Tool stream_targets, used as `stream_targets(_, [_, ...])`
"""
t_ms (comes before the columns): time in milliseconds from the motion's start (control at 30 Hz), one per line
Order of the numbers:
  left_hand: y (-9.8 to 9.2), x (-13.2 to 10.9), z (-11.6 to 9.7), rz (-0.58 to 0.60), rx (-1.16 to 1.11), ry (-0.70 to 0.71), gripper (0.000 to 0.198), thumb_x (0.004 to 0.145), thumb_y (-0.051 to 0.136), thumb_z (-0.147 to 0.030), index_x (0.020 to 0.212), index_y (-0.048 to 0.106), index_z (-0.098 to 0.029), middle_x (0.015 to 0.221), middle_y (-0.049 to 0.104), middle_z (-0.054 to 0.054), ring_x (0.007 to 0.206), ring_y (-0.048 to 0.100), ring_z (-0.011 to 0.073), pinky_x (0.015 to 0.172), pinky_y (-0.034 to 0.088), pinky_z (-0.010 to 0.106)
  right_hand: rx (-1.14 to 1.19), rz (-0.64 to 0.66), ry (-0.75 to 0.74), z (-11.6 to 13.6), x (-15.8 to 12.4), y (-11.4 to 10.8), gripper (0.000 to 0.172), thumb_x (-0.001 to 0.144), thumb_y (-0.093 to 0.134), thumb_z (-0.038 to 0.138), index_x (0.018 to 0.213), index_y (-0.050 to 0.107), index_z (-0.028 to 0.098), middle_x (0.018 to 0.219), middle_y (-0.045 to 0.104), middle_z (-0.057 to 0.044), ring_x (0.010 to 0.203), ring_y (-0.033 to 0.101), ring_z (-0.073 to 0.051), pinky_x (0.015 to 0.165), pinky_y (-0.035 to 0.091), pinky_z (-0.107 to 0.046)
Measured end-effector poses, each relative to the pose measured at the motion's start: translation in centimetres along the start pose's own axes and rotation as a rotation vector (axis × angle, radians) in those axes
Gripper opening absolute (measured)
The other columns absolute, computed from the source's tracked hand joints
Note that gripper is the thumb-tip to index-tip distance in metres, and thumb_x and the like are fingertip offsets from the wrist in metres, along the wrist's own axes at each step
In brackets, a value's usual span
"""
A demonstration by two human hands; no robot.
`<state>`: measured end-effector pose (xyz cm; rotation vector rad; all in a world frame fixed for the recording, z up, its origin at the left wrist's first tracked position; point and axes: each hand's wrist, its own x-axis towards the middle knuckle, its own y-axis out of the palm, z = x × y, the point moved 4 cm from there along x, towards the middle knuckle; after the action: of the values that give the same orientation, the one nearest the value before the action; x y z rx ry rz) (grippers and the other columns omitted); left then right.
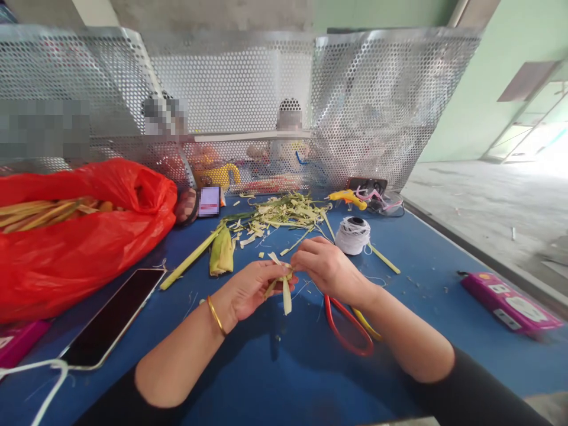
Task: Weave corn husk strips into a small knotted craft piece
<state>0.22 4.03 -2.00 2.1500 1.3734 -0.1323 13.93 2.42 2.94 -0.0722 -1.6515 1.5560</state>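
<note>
Currently holding a pale husk piece (286,293) above the blue counter (248,367), midway between the forearms. Pointing by its broad loose end down toward the wearer, nearly straight along its long axis, with a shorter tip poking up and leftward and a greener strip slanting down to the left. Pinched at the folds by the left hand (255,287), with thumb and fingers closed on them. Met at its right end by the right hand (326,266), with fingers curled and bunched together; impossible to tell whether gripping or merely touching, since screened by the knuckles.

Facing, beyond the hands, a heap of husk scraps (286,214), with a ball of white thread (352,239) just past the right hand. Flanked on the left by a cut husk butt (221,253), a long stalk (189,258), a dark-screened phone (115,319) and a red bag (102,242). Partly hiding, under the right forearm, a red looped handle (361,351). Backed at the far edge by a perforated metal screen (239,89)
</note>
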Motion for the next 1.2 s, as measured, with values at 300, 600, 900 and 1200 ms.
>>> stream_targets(300, [0.3,-0.4,-0.5,-0.163,-0.088,0.123,0.009,0.056,0.076,-0.014,0.058,0.067,-0.012,0.059,0.063,0.002,0.057,0.06,0.0116,0.067,0.048,0.024,0.59,-0.346,0.578,-1.7,-0.6,1.6,0.009,0.077,0.063,0.026,0.081,0.068,0.02,0.079,0.066,-0.002,0.074,0.06,-0.015,0.071,0.045,-0.029])
stream_targets(600, [-0.5,-0.3,-0.7,-0.302,-0.158,0.185,0.006,0.063,0.067,-0.009,0.058,0.067,-0.012,0.058,0.066,0.003,0.057,0.062,0.0116,0.064,0.05,0.021,1.018,-0.616,1.004,-3.2,-1.4,1.0,0.038,0.058,0.072,0.053,0.061,0.065,0.016,0.05,0.053,0.002,0.048,0.046,-0.009,0.053,0.038,-0.025])
stream_targets(900, [-0.8,-0.4,-1.2,-0.336,-0.138,0.197,0.008,0.068,0.064,-0.009,0.06,0.067,-0.011,0.058,0.066,0.002,0.057,0.062,0.0106,0.061,0.049,0.02,0.514,-0.512,0.743,-5.1,-1.6,-2.0,0.023,0.071,0.064,0.033,0.087,0.069,0.018,0.073,0.067,-0.002,0.065,0.057,-0.014,0.063,0.043,-0.028])
stream_targets(1200, [-1.2,-0.4,-1.4,-0.349,-0.108,0.179,0.006,0.069,0.064,-0.012,0.063,0.067,-0.012,0.06,0.068,0.004,0.06,0.063,0.0119,0.062,0.048,0.022,0.162,0.454,0.513,-3.5,-1.3,1.6,0.013,0.069,0.069,0.01,0.074,0.072,0.021,0.076,0.067,0.0,0.068,0.059,-0.013,0.059,0.037,-0.022])
